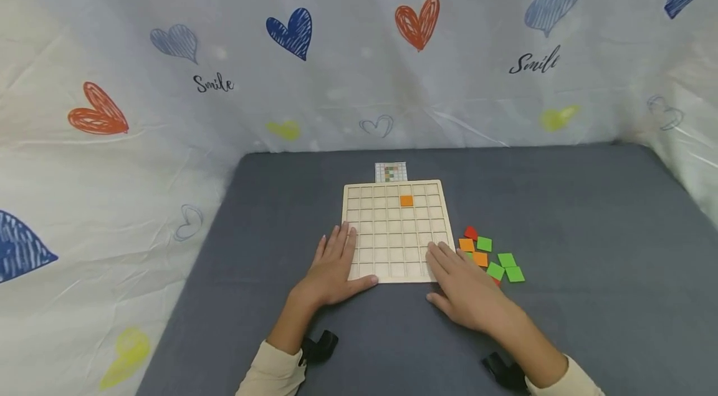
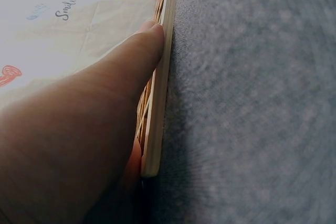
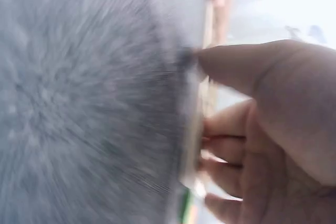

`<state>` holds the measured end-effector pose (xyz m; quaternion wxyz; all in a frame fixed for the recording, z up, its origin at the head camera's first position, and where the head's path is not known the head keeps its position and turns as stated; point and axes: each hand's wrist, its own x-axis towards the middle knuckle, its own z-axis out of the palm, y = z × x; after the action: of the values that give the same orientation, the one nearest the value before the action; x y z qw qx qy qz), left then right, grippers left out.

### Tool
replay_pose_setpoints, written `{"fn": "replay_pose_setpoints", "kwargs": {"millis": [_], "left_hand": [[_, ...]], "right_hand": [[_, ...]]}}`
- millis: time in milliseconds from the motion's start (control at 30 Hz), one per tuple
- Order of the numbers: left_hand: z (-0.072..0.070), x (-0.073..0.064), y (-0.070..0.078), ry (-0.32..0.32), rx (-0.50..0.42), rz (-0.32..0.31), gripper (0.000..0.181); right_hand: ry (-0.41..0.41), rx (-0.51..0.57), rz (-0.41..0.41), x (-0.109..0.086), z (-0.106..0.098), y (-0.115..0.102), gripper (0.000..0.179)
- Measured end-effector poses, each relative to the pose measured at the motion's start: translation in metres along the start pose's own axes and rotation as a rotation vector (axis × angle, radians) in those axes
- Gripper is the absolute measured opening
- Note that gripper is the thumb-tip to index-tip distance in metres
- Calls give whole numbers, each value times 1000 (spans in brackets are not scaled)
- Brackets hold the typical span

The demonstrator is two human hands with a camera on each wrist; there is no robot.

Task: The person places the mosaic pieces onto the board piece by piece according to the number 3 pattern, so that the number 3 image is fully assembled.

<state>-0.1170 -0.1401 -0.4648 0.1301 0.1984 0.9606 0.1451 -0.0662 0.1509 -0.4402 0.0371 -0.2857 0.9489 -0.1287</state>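
On the grey tabletop (image 1: 589, 227), the gridded board (image 1: 381, 240) lies with a pattern card (image 1: 391, 172) at twelve o'clock and one orange tile (image 1: 406, 201) in a cell towards one o'clock. The left hand (image 1: 332, 274) at eight and right hand (image 1: 468, 291) at four rest on it, fingers extended, holding no tile. Loose tiles (image 1: 495, 270) lie between three and four. This looks like steadying the board; the next move probably calls for pinching a card-matching tile.

A grey table (image 1: 594, 227) bears a gridded board (image 1: 396, 239), tiles (image 1: 506, 259) and seemingly a card (image 1: 391, 172).
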Motion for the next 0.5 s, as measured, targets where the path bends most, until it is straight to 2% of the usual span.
{"fn": "replay_pose_setpoints", "kwargs": {"millis": [100, 233, 333, 400, 500], "left_hand": [[1, -2, -2, 8, -20, 3, 109], [3, -1, -4, 15, -31, 18, 109], [3, 0, -4, 21, -38, 25, 109], [2, 0, -4, 26, -41, 29, 109], [2, 0, -4, 24, -44, 31, 109]], "right_hand": [[-16, 31, -7, -16, -10, -1, 66], [-13, 76, 37, -35, -23, 7, 59], [36, 67, 80, -43, -29, 19, 53], [75, 56, 113, -47, -31, 30, 42], [95, 59, 159, -51, -33, 45, 33]]}}
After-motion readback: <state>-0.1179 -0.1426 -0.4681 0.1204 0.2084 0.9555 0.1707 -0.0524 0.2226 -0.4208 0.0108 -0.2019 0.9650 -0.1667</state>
